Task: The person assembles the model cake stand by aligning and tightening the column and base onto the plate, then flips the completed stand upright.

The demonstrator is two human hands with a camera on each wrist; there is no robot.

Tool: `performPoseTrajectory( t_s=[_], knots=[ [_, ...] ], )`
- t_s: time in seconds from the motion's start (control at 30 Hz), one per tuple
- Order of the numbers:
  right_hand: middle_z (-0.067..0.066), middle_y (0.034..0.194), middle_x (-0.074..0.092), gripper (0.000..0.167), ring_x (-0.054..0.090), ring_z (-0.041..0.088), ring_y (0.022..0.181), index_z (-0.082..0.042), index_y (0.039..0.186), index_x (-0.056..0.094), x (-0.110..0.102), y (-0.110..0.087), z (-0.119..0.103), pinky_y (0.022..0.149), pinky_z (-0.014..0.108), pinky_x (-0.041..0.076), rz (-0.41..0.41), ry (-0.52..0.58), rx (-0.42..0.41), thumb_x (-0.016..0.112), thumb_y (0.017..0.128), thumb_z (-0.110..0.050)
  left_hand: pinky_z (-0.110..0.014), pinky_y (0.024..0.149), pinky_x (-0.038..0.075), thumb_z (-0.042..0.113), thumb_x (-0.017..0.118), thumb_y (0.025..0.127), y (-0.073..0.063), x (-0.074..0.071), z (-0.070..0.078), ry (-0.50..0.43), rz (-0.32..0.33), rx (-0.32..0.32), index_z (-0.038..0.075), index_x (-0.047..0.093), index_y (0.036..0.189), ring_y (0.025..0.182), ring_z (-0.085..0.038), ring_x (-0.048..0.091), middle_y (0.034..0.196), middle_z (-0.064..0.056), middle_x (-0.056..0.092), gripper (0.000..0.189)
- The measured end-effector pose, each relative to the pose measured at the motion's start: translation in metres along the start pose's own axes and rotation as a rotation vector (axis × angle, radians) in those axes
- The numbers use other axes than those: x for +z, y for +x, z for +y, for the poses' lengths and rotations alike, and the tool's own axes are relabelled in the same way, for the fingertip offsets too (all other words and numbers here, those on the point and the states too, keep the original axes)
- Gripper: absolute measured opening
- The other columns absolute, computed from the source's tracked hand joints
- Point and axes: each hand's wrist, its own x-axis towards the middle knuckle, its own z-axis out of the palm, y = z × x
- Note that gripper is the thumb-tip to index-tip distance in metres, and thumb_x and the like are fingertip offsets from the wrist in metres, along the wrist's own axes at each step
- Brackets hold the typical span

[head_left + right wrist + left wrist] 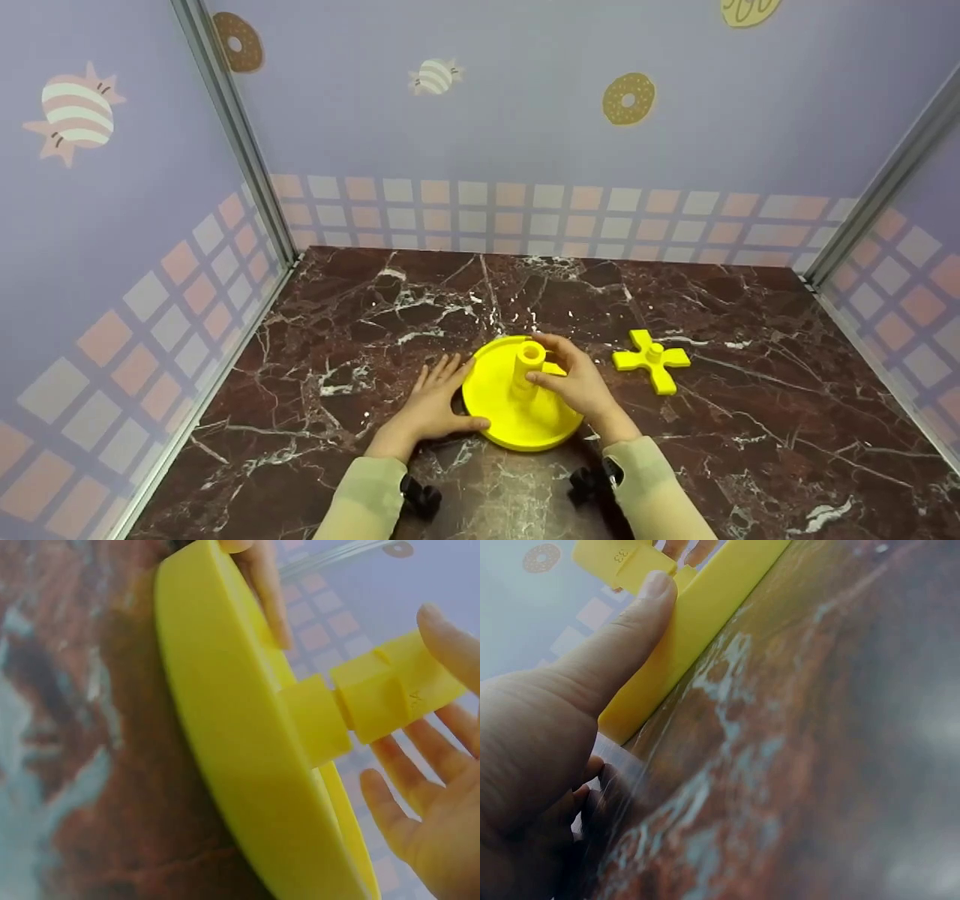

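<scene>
A yellow round base (517, 439) lies flat on the marble table, with a hollow yellow post (529, 364) standing upright at its middle. My left hand (439, 394) lies flat on the table with straight fingers, and its thumb (622, 637) presses against the base's left rim (697, 622). My right hand (561, 373) curls round the post from the right, thumb on its near side and fingers round the far side. In the right wrist view the post (375, 697) rises from the base (225, 742) between my fingers (450, 637).
A yellow cross-shaped piece (651, 360) with a short peg lies on the table to the right of the base. Lilac panels wall the table in at the left (112, 262), back and right. Black wrist camera mounts (420, 495) sit near the front edge.
</scene>
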Motion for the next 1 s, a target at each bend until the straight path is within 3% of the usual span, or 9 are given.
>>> performPoseTrajectory(
  t_s=[0.13,0.27,0.77,0.9,1.0],
  knots=[
    [0.024,0.152,0.054,0.060,0.051,0.041,0.141,0.002,0.149,0.050,-0.002,-0.001,-0.003,0.124,0.057,0.036,-0.048,0.051,0.004,0.072,0.094,-0.006,-0.061,0.131,0.000,0.068,0.078,0.079,0.000,0.000,0.000,-0.006,0.002,-0.004,0.019,0.024,0.166,0.162,-0.039,0.008,0.173,-0.018,0.016,0.113],
    [0.024,0.146,0.059,0.056,0.056,0.040,0.137,0.003,0.147,0.052,-0.001,0.000,-0.002,0.119,0.054,0.043,-0.044,0.028,0.008,0.071,0.095,-0.006,-0.061,0.131,-0.001,0.067,0.078,0.079,0.000,0.000,0.000,-0.008,0.004,-0.004,0.019,0.024,0.166,0.162,-0.039,0.008,0.172,-0.018,0.016,0.113],
    [0.015,0.119,0.072,0.045,0.068,0.031,0.113,0.000,0.123,0.066,0.015,0.001,-0.001,0.099,0.047,0.058,0.186,-0.056,-0.022,0.084,0.082,-0.003,-0.062,0.131,0.000,0.067,0.078,0.078,-0.001,0.000,0.000,0.001,0.012,0.001,0.018,0.025,0.165,0.161,-0.040,0.009,0.172,-0.019,0.017,0.113],
    [0.016,0.118,0.071,0.047,0.067,0.031,0.111,0.000,0.123,0.064,0.016,0.001,-0.001,0.097,0.046,0.059,0.192,-0.062,-0.020,0.086,0.081,-0.004,-0.062,0.131,0.000,0.067,0.079,0.079,-0.002,0.000,0.000,-0.003,0.013,0.004,0.017,0.025,0.165,0.161,-0.040,0.010,0.172,-0.020,0.017,0.113],
    [0.018,0.127,0.069,0.052,0.065,0.033,0.118,0.001,0.130,0.062,0.012,0.000,-0.001,0.104,0.050,0.056,0.147,-0.045,-0.012,0.084,0.084,-0.006,-0.062,0.131,0.000,0.066,0.079,0.079,-0.002,0.000,0.001,-0.009,0.009,0.004,0.017,0.025,0.165,0.161,-0.040,0.009,0.172,-0.020,0.017,0.113]
  ],
)
